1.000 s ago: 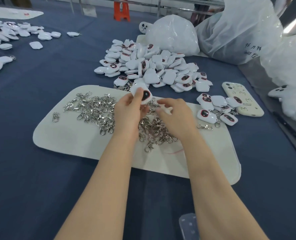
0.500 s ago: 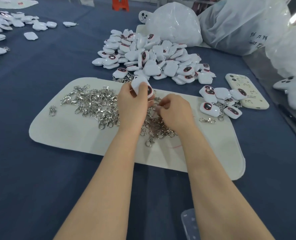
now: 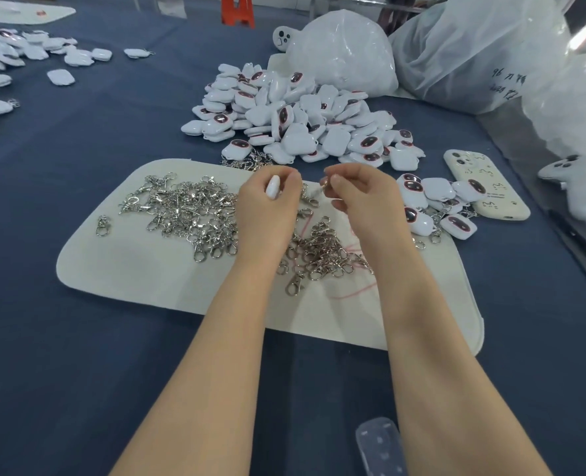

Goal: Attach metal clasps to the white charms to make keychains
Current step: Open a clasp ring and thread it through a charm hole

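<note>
Two hands are working over one white mat. The left hand is gripping a single white charm edge-on in curled fingers, and the right hand is pinching one metal clasp between thumb and forefinger. Loose clasps on the mat and the charm heap on the far side are lying too tangled to count, and one phone is lying at the right. The hands, touching half a second ago, are now sitting apart.
</note>
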`<state>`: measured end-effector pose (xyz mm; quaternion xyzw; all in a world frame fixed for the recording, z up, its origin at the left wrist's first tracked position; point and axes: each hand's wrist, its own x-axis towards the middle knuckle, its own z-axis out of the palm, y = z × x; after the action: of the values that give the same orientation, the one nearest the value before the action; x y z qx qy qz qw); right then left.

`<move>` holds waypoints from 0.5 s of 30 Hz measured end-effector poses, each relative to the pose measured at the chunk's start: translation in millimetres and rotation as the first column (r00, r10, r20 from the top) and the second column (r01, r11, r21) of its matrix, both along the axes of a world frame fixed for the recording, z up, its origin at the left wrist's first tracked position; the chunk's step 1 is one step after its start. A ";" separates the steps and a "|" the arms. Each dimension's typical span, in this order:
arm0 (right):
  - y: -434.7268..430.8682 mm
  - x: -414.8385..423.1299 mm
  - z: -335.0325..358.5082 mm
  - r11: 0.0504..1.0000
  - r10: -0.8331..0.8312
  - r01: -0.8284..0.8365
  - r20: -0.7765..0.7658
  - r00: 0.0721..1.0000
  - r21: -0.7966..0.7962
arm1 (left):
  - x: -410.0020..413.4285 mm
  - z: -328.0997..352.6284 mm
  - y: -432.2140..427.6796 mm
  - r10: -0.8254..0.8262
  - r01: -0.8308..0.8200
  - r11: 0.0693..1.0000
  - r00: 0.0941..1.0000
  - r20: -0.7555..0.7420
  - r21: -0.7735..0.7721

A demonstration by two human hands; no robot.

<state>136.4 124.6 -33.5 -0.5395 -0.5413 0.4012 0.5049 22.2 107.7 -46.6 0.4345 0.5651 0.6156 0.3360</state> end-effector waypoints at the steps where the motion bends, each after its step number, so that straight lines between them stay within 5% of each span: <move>1: -0.7 -0.7 0.2 1.000 -0.001 0.000 0.025 1.000 0.025 | -0.5 0.4 0.1 -0.004 0.004 1.000 1.000 -0.014 0.009; 10: -2.5 -2.1 4.4 0.995 0.020 -0.036 0.168 0.985 0.092 | 0.8 2.0 0.9 -0.074 0.077 0.997 0.990 -0.120 0.017; 15: 0.6 -5.2 2.0 0.989 0.039 -0.085 0.345 0.938 0.119 | 2.5 -1.9 2.3 -0.077 0.085 0.996 0.942 -0.327 0.009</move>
<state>131.3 125.2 -31.5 -0.5489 -0.6628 0.2806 0.4250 24.7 110.0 -48.5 0.5571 0.5873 0.5275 0.2581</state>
